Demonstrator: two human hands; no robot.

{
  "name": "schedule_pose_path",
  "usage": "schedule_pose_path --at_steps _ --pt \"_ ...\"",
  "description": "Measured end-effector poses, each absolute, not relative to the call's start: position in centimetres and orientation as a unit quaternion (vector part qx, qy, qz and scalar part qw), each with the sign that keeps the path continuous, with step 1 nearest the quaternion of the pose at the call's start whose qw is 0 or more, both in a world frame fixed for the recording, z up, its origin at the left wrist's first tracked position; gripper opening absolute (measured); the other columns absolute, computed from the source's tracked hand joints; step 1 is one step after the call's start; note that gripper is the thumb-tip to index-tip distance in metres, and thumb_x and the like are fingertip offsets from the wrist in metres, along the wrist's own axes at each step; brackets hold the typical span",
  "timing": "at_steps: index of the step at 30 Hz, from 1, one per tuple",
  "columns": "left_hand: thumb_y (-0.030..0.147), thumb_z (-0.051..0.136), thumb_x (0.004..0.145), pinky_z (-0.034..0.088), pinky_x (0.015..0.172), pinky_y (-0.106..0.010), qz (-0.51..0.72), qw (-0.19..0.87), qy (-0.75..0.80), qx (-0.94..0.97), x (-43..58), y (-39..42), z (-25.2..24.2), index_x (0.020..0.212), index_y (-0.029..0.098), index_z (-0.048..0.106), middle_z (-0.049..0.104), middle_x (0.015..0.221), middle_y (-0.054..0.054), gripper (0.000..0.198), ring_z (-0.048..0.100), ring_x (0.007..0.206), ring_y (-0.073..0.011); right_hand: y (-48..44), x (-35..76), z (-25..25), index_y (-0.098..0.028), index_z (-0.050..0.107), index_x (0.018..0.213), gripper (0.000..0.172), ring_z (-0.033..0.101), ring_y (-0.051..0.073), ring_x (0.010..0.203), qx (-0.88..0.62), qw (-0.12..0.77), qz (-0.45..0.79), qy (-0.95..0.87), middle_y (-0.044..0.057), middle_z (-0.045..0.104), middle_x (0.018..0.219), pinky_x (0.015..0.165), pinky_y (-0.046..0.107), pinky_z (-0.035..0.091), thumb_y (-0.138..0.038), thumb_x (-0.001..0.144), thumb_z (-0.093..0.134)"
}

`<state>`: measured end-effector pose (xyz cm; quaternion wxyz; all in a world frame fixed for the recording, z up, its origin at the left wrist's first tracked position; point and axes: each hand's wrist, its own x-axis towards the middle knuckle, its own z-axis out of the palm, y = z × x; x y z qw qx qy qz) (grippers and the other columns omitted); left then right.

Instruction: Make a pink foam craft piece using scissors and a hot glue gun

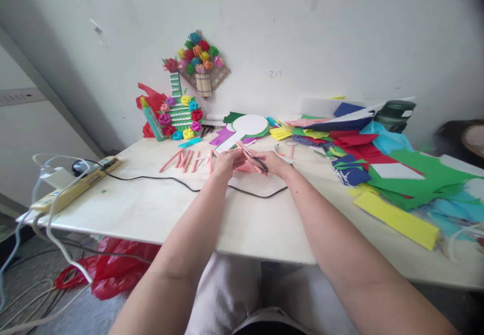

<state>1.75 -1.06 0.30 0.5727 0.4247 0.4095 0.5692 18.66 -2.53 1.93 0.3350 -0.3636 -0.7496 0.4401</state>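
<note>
My right hand is closed around the dark handles of a pair of scissors, whose blades point up and to the left toward my other hand. My left hand pinches a piece of pink paper by the blades; the exact cutting point is too small to make out. Several pink paper strips or rolls lie to the left of my hands. Just beyond them rests a white round cutout with a handle, on green and purple sheets.
Colourful sheets pile up on the right. A black cable crosses the table from a yellow power strip at left. A glue bottle and a flower-decorated guitar shape stand by the wall.
</note>
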Motion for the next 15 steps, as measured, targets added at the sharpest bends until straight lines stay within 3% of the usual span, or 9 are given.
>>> schedule_pose_path --at_steps 15 --pt "0.033 0.073 0.058 0.049 0.074 -0.032 0.578 0.569 0.403 0.425 1.76 -1.07 0.22 0.072 0.013 0.066 0.069 0.071 -0.008 0.025 0.066 0.069 -0.0191 -2.49 18.79 1.86 -0.015 0.051 0.051 0.047 0.037 0.007 0.040 -0.362 0.326 0.447 -0.750 -0.003 0.045 0.041 0.043 0.024 0.027 -0.057 0.070 0.058"
